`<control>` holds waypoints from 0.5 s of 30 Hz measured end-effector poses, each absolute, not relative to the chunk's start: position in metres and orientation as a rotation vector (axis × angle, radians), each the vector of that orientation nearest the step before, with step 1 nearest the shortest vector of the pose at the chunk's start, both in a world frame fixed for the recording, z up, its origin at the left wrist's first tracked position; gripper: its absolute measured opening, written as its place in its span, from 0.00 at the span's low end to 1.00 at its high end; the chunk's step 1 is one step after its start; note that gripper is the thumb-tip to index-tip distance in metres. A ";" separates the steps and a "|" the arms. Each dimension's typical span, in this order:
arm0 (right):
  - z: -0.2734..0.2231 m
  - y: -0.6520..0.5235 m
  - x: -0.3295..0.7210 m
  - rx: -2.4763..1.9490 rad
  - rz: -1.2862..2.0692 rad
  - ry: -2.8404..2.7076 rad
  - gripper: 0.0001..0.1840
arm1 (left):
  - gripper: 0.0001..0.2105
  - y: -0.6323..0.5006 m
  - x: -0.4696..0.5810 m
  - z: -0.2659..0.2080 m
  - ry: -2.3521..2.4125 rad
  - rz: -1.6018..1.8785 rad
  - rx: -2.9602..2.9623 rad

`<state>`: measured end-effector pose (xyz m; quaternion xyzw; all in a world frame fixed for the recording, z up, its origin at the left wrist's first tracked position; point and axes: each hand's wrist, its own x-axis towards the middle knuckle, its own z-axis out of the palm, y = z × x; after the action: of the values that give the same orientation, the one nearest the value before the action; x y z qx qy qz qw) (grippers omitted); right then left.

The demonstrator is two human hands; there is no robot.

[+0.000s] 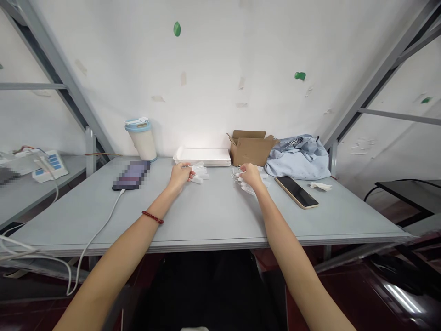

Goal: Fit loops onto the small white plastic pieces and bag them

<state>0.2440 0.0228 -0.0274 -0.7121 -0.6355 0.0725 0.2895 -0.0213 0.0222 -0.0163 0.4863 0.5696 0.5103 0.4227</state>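
Over the grey desk (213, 211), my left hand (179, 177) is closed on several small white translucent pieces (200, 170), which fan out to the right of its fingertips. They look like tags or little sleeves; their exact kind is too small to make out. Farther right, my right hand (251, 174) has its fingers curled and pinched at a bunch of similar white pieces (248, 188). Thin thread-like loops stick out on the left of this bunch. Part of it is hidden under the hand. A dark red bead bracelet (152, 217) circles my left wrist.
Behind the hands stand a stack of white sheets (206, 156) and an open cardboard box (251, 151). A blue-lidded cup (143, 142) and a charging phone (132, 175) are left. Folded blue cloth (298, 158), another phone (296, 192) and a crumpled tissue (321, 186) lie right.
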 end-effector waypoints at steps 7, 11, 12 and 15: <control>-0.025 0.021 0.240 -1.997 0.233 -1.706 0.18 | 0.14 0.019 -0.017 -0.014 1.423 1.259 1.231; -0.021 0.020 0.238 -1.899 0.247 -1.631 0.15 | 0.14 0.018 -0.017 -0.014 1.421 1.252 1.235; -0.019 0.019 0.237 -1.856 0.263 -1.605 0.13 | 0.13 0.017 -0.017 -0.014 1.410 1.248 1.236; -0.012 0.015 0.233 -1.700 0.423 -1.517 0.09 | 0.08 0.016 -0.017 -0.015 1.335 1.223 1.216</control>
<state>0.2329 0.0154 -0.0118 -0.6723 -0.5998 0.1672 0.4004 -0.0175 0.0163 -0.0147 0.4945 0.5427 0.4973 0.4622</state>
